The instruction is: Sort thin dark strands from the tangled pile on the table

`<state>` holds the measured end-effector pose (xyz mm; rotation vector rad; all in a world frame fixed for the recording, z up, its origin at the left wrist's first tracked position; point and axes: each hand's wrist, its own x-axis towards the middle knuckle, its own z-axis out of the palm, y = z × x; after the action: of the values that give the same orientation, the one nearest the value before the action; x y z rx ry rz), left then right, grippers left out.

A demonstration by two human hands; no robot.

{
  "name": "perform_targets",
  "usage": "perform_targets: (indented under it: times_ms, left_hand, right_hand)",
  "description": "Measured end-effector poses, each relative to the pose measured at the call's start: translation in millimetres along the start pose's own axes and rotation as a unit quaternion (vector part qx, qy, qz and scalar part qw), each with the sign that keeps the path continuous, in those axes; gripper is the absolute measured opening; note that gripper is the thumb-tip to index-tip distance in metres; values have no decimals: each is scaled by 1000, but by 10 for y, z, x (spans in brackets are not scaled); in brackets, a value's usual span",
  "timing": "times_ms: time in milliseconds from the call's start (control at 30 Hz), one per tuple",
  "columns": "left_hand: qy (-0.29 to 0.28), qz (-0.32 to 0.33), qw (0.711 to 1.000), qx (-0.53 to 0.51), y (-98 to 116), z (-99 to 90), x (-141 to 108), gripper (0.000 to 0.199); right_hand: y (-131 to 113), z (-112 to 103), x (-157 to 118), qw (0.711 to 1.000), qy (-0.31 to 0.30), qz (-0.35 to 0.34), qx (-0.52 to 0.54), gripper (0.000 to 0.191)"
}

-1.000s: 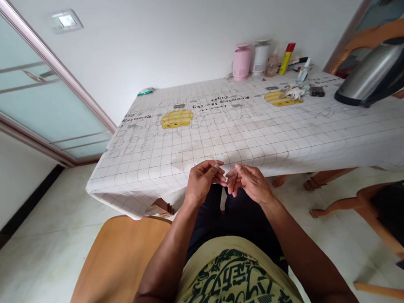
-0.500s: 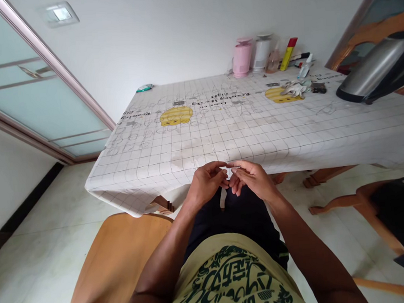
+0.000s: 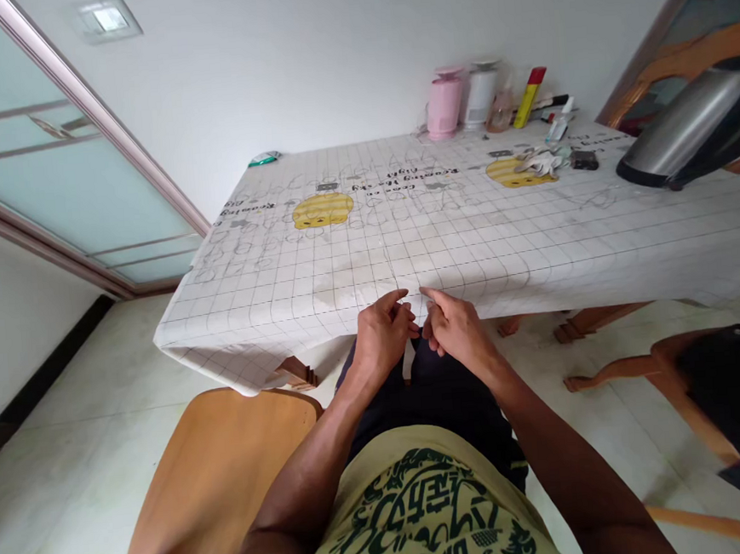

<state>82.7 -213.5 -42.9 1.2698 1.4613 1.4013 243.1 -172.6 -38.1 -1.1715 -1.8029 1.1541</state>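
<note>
Both my hands are held close together at the front edge of the white checked tablecloth [image 3: 369, 264], above my lap. My left hand [image 3: 378, 332] has its index finger stretched forward, with the thumb and other fingers bent in. Opposite it, my right hand [image 3: 454, 326] points its index finger toward the left one, its remaining fingers curled under. A small gap lies between the two index fingertips. Whatever the bent fingers pinch, if anything, is too small to make out.
At the back stand a pink cylinder-shaped device [image 3: 444, 105], a white one [image 3: 481, 97] and a yellow-red can [image 3: 528, 98]. A metal kettle [image 3: 691, 128] stands at the right, near crumpled white gloves [image 3: 540, 161]. A wooden chair [image 3: 225, 476] is at my left.
The index fingertips, touching or nearly so before, have drawn apart. My right hand's fingers have curled in more. Things on the table stay where they were.
</note>
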Motion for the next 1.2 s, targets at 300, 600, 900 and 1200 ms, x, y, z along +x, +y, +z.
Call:
perform_targets:
  times_ms: [300, 600, 900, 1200]
  left_hand:
    - [59, 6, 997, -48, -66, 80, -76, 42]
    - [80, 68, 988, 116, -131, 125, -113, 43]
    - [83, 184, 941, 271, -287, 88, -60, 40]
    - [88, 186, 940, 271, -281, 107, -80, 37]
  right_hand:
    - [-41, 19, 34, 997, -19, 43, 67, 50]
    - [85, 143, 56, 997, 35, -61, -36, 51]
    - [-27, 87, 69, 994, -47, 11, -99, 54]
    - [-167, -58, 188, 965, -95, -13, -243, 49]
